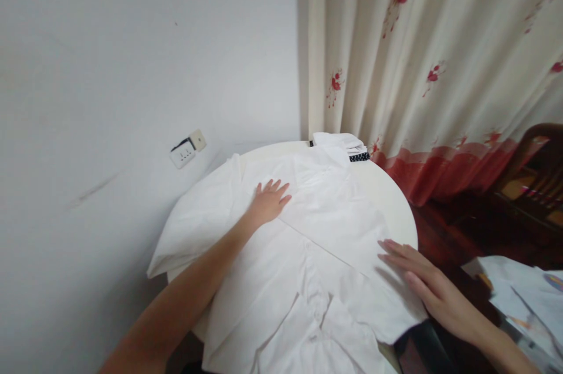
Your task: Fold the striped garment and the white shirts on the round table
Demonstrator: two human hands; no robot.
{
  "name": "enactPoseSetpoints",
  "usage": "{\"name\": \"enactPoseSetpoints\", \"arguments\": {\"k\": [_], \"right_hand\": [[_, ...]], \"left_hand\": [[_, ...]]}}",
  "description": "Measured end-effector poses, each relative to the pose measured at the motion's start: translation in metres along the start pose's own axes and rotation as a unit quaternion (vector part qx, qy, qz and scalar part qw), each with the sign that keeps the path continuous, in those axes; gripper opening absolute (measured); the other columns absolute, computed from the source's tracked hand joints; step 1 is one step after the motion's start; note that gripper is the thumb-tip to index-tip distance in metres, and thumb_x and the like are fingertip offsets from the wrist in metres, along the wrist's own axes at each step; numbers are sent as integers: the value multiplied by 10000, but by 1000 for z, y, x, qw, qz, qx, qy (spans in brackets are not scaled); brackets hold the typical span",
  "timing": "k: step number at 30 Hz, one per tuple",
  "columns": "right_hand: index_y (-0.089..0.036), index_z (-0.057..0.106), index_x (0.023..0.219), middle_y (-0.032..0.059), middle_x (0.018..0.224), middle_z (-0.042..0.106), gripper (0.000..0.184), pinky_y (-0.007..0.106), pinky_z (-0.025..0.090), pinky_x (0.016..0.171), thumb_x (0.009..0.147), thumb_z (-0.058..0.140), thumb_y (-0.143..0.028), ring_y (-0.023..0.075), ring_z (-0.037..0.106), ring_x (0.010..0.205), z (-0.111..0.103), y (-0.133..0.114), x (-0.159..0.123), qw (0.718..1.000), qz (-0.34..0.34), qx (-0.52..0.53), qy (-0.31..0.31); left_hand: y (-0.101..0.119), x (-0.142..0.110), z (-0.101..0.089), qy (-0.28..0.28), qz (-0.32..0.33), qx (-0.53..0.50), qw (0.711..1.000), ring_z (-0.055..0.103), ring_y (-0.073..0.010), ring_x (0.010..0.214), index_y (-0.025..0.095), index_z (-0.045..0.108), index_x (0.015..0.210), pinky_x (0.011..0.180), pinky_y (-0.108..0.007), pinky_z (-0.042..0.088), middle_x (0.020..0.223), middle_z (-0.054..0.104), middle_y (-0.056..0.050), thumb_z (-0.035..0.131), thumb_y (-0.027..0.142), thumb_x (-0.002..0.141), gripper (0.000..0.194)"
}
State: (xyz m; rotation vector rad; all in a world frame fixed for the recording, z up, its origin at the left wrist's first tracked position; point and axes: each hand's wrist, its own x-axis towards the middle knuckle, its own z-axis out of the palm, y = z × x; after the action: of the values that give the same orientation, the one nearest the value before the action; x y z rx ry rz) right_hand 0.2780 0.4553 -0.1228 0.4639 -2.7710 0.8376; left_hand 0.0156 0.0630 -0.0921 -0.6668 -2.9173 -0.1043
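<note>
A white button-front shirt lies spread over a round white table, with its button placket running toward the near edge. One sleeve reaches out at the left and hangs past the rim; the other points toward the lower right. My left hand rests flat on the upper left part of the shirt, fingers spread. At the right edge of the cloth, my right hand has its fingers stretched out over the sleeve side; whether they press on it I cannot tell. Neither hand grips anything.
Folded white cloth with dark dotted trim sits at the table's far edge. A wall with a socket borders the left. A floral curtain hangs behind. At the right are a wooden chair and some white papers or bags.
</note>
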Motion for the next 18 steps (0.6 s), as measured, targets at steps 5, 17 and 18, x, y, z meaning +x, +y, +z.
{"name": "enactPoseSetpoints", "arguments": {"k": [5,17,18], "right_hand": [[-311,459,1513,57,1617,357,486,549,263,1220,1044,390,-418,273,297,1501,3,-1,55,999,-9,-4,51],[-220,375,1557,123,1634,295,609,596,253,1188,1034,333,-530,304,251,1516,44,-3,80,973,28,-227,-17],[-217,386,1550,127,1632,299,609,624,244,1180,1032,325,-531,320,252,1514,44,-1,79,971,58,-234,-4]], "left_hand": [[32,-10,6,-88,62,-28,994,107,-347,1546,369,238,1595,1189,-647,147,1691,125,-23,221,595,1035,604],[16,-9,14,-115,-11,-33,993,88,-310,1554,209,180,1617,1214,-593,131,1688,94,-72,208,596,1022,710],[16,-8,14,-112,-14,-33,993,95,-302,1554,197,180,1615,1216,-580,137,1687,101,-82,206,589,1024,710]]}}
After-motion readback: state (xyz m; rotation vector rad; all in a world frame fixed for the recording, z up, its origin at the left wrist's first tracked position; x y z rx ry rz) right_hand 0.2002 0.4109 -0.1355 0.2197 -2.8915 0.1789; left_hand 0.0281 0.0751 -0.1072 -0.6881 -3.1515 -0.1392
